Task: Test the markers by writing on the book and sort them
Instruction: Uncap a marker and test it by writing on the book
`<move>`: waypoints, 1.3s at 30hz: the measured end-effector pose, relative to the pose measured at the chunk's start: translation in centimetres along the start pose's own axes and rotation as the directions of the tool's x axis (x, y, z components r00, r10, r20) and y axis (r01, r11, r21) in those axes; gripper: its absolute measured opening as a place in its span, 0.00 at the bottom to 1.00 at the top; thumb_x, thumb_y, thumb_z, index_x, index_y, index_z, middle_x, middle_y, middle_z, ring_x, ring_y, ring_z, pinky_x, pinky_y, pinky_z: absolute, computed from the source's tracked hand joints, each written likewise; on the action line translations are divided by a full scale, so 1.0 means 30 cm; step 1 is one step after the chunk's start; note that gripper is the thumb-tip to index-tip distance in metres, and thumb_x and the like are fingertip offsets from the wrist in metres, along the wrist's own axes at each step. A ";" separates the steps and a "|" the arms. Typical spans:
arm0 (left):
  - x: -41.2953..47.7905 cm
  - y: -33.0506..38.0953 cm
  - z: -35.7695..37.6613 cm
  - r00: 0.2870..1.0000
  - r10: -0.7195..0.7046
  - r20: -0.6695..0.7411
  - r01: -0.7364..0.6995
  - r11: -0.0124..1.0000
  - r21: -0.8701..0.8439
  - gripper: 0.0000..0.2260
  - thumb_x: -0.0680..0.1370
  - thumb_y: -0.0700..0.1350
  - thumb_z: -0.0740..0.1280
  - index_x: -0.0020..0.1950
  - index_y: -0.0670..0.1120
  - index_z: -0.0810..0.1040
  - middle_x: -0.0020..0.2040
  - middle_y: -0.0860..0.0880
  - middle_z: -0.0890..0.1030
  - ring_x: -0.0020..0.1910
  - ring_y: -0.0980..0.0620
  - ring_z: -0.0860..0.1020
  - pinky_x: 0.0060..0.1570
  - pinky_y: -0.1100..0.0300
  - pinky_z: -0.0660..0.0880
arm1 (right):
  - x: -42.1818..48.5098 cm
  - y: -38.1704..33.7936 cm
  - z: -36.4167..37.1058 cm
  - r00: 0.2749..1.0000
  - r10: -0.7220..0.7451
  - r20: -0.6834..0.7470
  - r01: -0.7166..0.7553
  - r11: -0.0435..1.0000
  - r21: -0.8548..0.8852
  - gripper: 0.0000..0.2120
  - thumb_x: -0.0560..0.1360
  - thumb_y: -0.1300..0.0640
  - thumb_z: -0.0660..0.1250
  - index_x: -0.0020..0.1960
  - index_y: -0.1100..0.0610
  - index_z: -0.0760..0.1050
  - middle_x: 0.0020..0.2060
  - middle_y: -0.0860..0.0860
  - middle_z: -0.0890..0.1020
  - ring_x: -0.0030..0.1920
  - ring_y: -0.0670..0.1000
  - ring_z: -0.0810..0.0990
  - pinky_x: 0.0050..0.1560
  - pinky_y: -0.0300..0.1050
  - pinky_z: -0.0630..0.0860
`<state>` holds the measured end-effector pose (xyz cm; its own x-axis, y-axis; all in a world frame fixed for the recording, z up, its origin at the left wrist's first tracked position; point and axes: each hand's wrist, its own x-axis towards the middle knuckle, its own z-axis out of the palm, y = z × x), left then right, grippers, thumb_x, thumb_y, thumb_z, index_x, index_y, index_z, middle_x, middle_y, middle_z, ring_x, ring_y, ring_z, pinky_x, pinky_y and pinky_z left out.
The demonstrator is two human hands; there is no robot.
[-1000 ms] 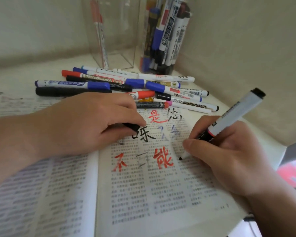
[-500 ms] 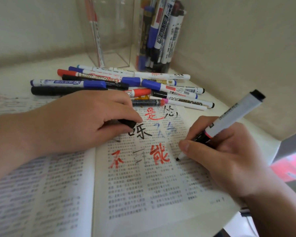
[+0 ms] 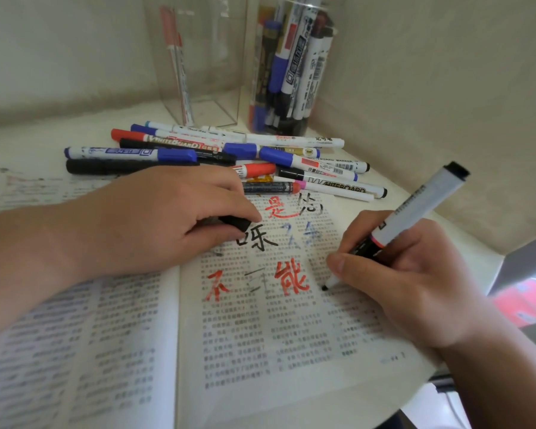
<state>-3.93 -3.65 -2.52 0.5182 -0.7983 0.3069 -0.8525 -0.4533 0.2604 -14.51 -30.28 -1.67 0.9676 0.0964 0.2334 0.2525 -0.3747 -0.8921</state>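
Observation:
An open book (image 3: 260,335) lies on the white table, its right page marked with red, black and faint blue characters. My right hand (image 3: 415,280) grips a white marker (image 3: 415,209) with a black end, its black tip touching the page right of the red characters. My left hand (image 3: 167,221) rests on the book's fold and holds a black cap (image 3: 237,222) between curled fingers. A pile of several markers (image 3: 229,156) lies just beyond the book.
Two clear containers stand at the back corner: a left one (image 3: 198,66) with a couple of thin red pens, a right one (image 3: 291,72) packed with several markers. Walls close in behind and to the right. The table edge (image 3: 464,261) falls off at the right.
The marker tip has moved down and slightly left on the page. My left hand has stayed put with the cap.

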 end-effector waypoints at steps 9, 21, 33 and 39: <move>0.001 0.002 0.000 1.000 0.003 0.008 -0.003 1.000 0.019 0.15 0.80 0.58 0.61 0.64 0.59 0.79 0.56 0.63 0.76 0.52 0.63 0.77 0.50 0.65 0.74 | 0.001 0.010 0.012 0.995 0.026 -0.094 -0.019 0.997 0.072 0.08 0.72 0.61 0.76 0.38 0.58 0.78 0.26 0.48 0.78 0.27 0.45 0.76 0.30 0.35 0.71; -0.004 0.007 -0.007 0.999 0.038 -0.012 -0.038 0.999 0.007 0.15 0.80 0.58 0.61 0.63 0.57 0.80 0.54 0.62 0.73 0.46 0.65 0.75 0.46 0.71 0.71 | 0.002 0.001 0.036 0.938 0.117 -0.327 -0.131 0.991 -0.021 0.09 0.76 0.56 0.73 0.38 0.54 0.77 0.23 0.45 0.74 0.23 0.43 0.71 0.27 0.29 0.65; -0.002 0.019 -0.012 0.996 0.060 -0.061 -0.061 0.998 -0.009 0.15 0.80 0.57 0.64 0.63 0.53 0.81 0.53 0.58 0.79 0.47 0.67 0.74 0.50 0.72 0.70 | 0.007 -0.004 0.015 0.968 0.123 -0.217 -0.134 0.990 -0.035 0.09 0.70 0.66 0.74 0.36 0.55 0.80 0.26 0.43 0.76 0.29 0.41 0.73 0.30 0.30 0.68; -0.001 0.039 -0.017 0.992 0.064 -0.108 -0.072 0.995 -0.065 0.16 0.82 0.53 0.61 0.67 0.51 0.78 0.57 0.60 0.80 0.55 0.68 0.76 0.57 0.67 0.73 | 0.006 -0.005 0.010 0.974 0.135 -0.181 -0.146 0.988 -0.051 0.03 0.67 0.60 0.73 0.37 0.54 0.80 0.28 0.46 0.78 0.32 0.43 0.76 0.32 0.35 0.72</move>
<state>-4.89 -3.96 -1.76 0.4667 -0.7781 0.4205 -0.8811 -0.3681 0.2968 -14.38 -29.93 -1.63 0.9764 -0.1236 0.1769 0.1077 -0.4313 -0.8958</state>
